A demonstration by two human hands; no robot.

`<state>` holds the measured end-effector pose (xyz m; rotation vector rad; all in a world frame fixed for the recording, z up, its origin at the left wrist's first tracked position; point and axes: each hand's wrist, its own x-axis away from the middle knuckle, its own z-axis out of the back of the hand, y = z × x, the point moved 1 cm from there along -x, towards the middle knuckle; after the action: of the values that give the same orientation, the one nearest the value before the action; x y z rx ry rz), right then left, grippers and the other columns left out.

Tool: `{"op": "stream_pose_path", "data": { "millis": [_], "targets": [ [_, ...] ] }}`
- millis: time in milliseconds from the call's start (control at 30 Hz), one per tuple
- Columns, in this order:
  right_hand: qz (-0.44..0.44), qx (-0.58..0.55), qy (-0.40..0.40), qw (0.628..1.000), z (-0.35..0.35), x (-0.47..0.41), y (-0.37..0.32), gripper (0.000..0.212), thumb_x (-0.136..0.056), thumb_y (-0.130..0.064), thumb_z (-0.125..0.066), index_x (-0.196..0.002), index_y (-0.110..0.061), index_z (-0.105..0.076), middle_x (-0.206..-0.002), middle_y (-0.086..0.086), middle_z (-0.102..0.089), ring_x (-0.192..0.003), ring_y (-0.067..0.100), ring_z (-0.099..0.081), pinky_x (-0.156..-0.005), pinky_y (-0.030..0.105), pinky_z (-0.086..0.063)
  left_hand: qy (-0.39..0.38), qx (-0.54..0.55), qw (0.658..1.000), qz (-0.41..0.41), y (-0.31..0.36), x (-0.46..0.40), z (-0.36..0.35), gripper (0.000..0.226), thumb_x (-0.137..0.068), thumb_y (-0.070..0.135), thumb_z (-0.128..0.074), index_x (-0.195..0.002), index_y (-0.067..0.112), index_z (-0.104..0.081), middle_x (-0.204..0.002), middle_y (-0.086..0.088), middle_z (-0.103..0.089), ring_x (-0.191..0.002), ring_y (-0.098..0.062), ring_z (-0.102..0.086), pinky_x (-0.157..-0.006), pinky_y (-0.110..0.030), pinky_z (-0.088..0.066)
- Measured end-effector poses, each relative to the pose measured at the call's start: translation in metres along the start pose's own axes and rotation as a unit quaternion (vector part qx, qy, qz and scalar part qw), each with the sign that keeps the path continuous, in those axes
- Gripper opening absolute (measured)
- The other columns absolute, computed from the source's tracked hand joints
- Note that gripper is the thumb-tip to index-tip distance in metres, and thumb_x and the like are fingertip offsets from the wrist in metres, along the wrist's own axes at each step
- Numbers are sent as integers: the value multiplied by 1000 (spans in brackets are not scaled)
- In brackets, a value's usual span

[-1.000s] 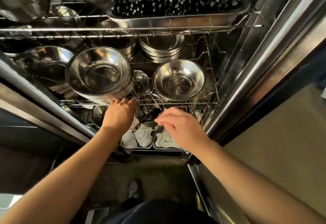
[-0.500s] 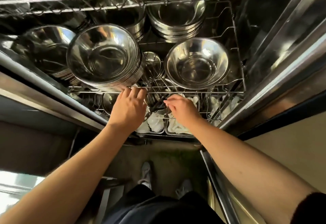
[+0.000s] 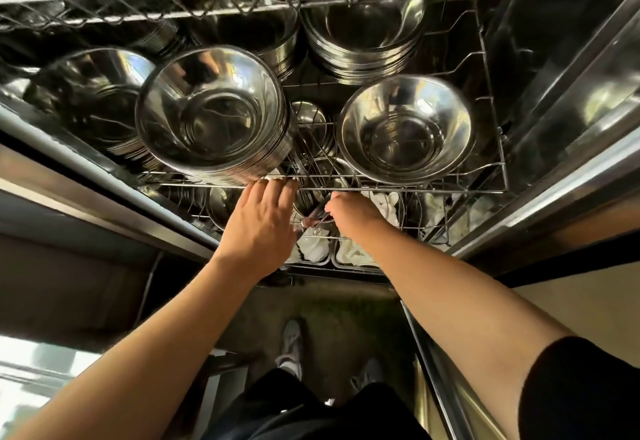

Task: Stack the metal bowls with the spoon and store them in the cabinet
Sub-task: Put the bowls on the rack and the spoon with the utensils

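Cabinet wire rack [image 3: 491,148] with stacked metal bowls [image 3: 211,117] front left, empty bowl [image 3: 405,128] right. Left hand [image 3: 259,228] open, fingertips on stack's rim; right hand [image 3: 353,212] closed on spoon [image 3: 317,218] below rack edge. No legible writing.

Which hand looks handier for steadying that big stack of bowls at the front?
The left hand: its fingertips already touch the lower rim of the bowl stack. The right hand is busy pinching thin metal utensils farther right.
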<state>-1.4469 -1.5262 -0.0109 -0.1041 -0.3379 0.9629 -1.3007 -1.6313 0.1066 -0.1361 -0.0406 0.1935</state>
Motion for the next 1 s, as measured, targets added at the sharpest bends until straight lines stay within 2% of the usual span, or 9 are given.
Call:
{"op": "stream_pose_path", "data": {
  "millis": [133, 367, 467, 533, 733, 800, 867, 933, 1000],
  "targets": [
    [-45, -5, -26, 999, 4, -9, -5, 28, -91, 4, -51, -112, -5, -68, -114, 12, -69, -106, 32, -67, -81, 36, -50, -7, 1, 1000, -4, -1, 1, -1, 76, -84, 43, -52, -147, 6, -35, -127, -13, -54, -121, -32, -49, -115, -45, -34],
    [-61, -20, -96, 993, 11, -5, -10, 26, -93, -2, -56, -117, -3, -66, -119, 14, -66, -107, 33, -64, -82, 35, -50, -25, 19, 999, -5, -3, 3, -2, 81, -90, 45, -52, -155, 10, -19, -143, -10, -45, -137, -29, -37, -120, -44, -24],
    [-38, -17, -84, 996, 12, 8, -14, 32, -94, 1, -51, -121, -5, -65, -124, 12, -62, -111, 33, -62, -89, 41, -53, -34, 25, 999, -8, -4, 2, 2, 81, -91, 46, -52, -155, 11, -19, -145, -9, -44, -137, -28, -37, -121, -43, -24],
    [-18, -37, -70, 997, 16, 20, -17, 33, -94, 1, -47, -123, -8, -63, -120, 10, -60, -108, 31, -61, -82, 39, -49, -35, 36, 999, -12, -5, 0, 7, 79, -91, 46, -53, -154, 12, -21, -144, -9, -45, -136, -28, -39, -119, -42, -28],
    [11, -62, 32, 998, 51, 76, -22, 37, -98, -25, -56, -133, -16, -57, -117, 5, -60, -100, 22, -62, -79, 36, -53, -98, 65, 993, 8, -4, -9, 24, 71, -93, 49, -52, -151, 17, -25, -150, -8, -41, -140, -32, -37, -108, -45, -45],
    [18, -74, 78, 994, 71, 101, -20, 37, -98, -31, -58, -133, -19, -58, -119, 1, -61, -100, 20, -63, -80, 37, -56, -96, 73, 993, -1, -4, -12, 32, 63, -92, 48, -54, -144, 18, -34, -141, -7, -49, -132, -31, -46, -100, -46, -52],
    [19, -78, 122, 989, 94, 124, -19, 35, -97, -33, -57, -130, -21, -61, -118, -3, -62, -99, 18, -64, -77, 41, -58, -71, 80, 994, -22, -2, -17, 40, 52, -91, 47, -55, -135, 19, -45, -123, -4, -60, -109, -25, -62, -87, -41, -58],
    [15, -78, 170, 982, 117, 144, -18, 30, -98, -34, -56, -124, -22, -63, -112, -4, -64, -99, 17, -63, -74, 40, -58, -38, 97, 994, -40, 3, -25, 50, 47, -91, 47, -57, -130, 21, -50, -109, -1, -66, -88, -18, -67, -77, -35, -60],
    [4, -74, 210, 975, 137, 158, -15, 28, -98, -33, -56, -121, -20, -64, -108, -4, -64, -99, 16, -62, -75, 38, -58, -8, 110, 992, -57, 10, -34, 60, 49, -90, 48, -59, -131, 23, -49, -110, 0, -67, -87, -19, -67, -75, -35, -60]
  ]
}}
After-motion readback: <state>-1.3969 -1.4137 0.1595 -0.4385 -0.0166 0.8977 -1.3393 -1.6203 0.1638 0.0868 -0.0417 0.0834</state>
